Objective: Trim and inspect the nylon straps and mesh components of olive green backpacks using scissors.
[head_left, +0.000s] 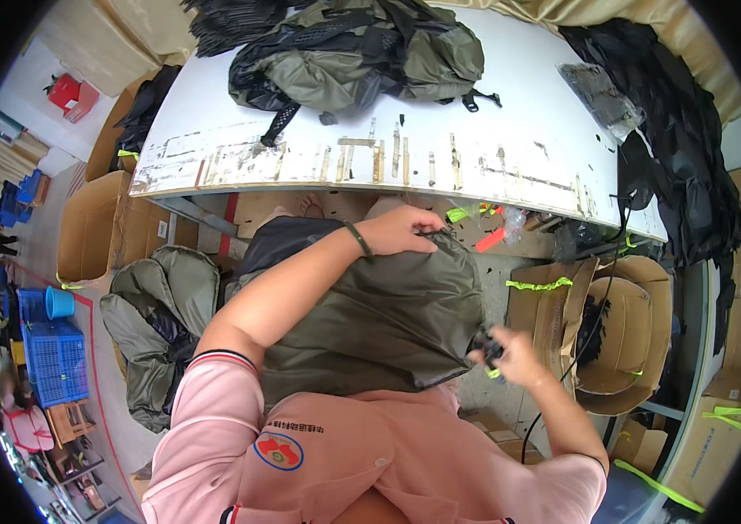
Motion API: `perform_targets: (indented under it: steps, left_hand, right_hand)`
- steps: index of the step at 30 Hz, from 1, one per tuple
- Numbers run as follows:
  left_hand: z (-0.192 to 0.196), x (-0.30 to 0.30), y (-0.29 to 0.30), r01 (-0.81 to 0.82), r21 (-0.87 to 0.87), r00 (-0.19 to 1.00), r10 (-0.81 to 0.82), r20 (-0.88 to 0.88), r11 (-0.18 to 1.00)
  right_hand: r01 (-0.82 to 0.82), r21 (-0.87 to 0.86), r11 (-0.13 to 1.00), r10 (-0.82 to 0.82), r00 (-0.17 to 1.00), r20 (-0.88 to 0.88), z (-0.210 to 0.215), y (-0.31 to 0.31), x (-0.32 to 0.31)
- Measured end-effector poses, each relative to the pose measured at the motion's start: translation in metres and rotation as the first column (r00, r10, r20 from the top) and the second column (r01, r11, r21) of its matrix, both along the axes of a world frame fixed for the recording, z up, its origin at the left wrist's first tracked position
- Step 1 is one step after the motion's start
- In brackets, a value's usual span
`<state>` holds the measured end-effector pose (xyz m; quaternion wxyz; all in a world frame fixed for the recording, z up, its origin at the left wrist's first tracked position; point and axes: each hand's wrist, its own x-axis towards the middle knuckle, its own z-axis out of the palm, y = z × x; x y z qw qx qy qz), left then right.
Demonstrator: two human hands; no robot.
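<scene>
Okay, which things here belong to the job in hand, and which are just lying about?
Apparently in use:
olive-green fabric, touched by the left hand
small black object, in the right hand

Apparently just lying about:
olive-and-black backpack, on the white table
open cardboard box
blue bucket
blue crate

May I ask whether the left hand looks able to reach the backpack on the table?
Probably yes: only the worn front of the white table seems to separate the left hand from the backpack.
</scene>
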<state>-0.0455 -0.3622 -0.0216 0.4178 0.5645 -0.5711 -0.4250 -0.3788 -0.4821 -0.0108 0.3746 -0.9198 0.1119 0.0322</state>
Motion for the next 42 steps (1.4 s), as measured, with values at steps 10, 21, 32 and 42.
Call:
perform_targets:
  steps: [10,21,32,42]
  left_hand:
    - [0.012,-0.028,0.028,-0.07,0.297,0.816,0.226,-0.532,0.952]
    - [0.015,-0.037,0.035,-0.064,0.306,0.842,0.216,-0.494,0.95]
    - [0.019,-0.04,0.035,-0.017,0.275,0.838,0.164,-0.521,0.961]
    - [0.013,-0.04,0.032,0.049,0.276,0.841,0.11,-0.53,0.96]
  right_hand:
    - [-0.052,-0.414,0.909,0.026,0.997,-0.069,0.095,-0.055,0.094]
    - [-0.145,-0.377,0.915,0.088,0.982,-0.165,0.103,-0.047,0.106]
    - [-0.134,-0.415,0.9,0.033,0.97,-0.242,0.109,-0.048,0.102]
    - [-0.239,-0.505,0.83,0.181,0.97,-0.161,0.112,-0.05,0.111]
